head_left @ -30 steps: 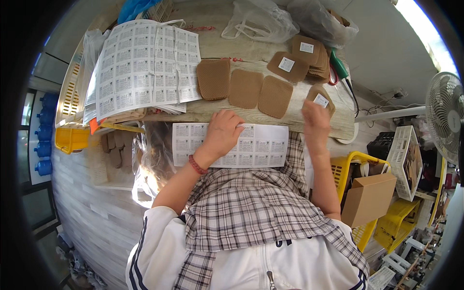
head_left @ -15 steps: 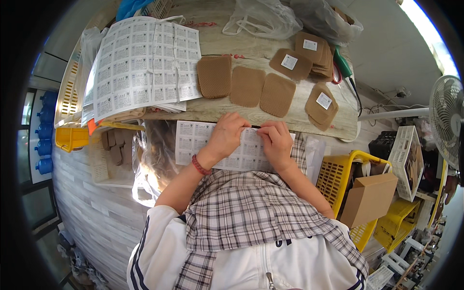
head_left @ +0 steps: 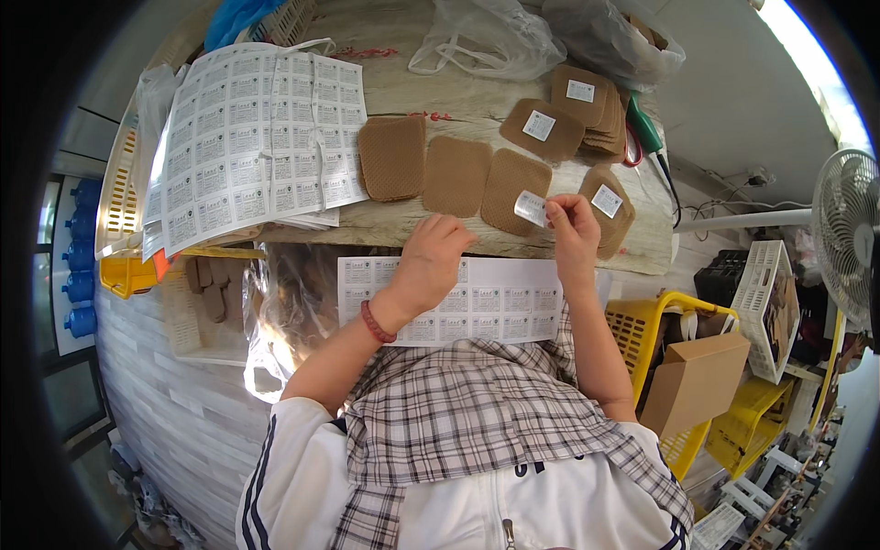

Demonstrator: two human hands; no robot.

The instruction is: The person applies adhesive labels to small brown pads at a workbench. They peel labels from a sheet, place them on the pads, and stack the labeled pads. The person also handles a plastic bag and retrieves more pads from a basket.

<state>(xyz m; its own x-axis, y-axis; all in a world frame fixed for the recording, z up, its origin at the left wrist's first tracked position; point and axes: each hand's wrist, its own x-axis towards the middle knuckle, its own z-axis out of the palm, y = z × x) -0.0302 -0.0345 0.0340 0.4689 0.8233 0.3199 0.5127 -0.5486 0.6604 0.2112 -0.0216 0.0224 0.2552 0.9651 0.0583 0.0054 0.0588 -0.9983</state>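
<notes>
Filling the upper middle is a wood-grain tabletop [head_left: 394,92], large label sheets [head_left: 266,137] over its left part. Across the person's plaid apron [head_left: 486,403] lies a narrower label sheet [head_left: 500,321]; the left hand [head_left: 428,261] is over its upper edge, fingers bent close together, grip unclear. The right hand [head_left: 575,236] is beside the rightmost bare brown textured pad [head_left: 511,177], thumb and forefinger pinching a white label [head_left: 530,208] over its lower right corner, contact unclear.

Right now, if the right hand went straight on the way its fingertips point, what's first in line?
Beyond the label that the right hand pinches, probably the plain brown pad on the table. Whether the label already touches it is unclear from this view.
</notes>
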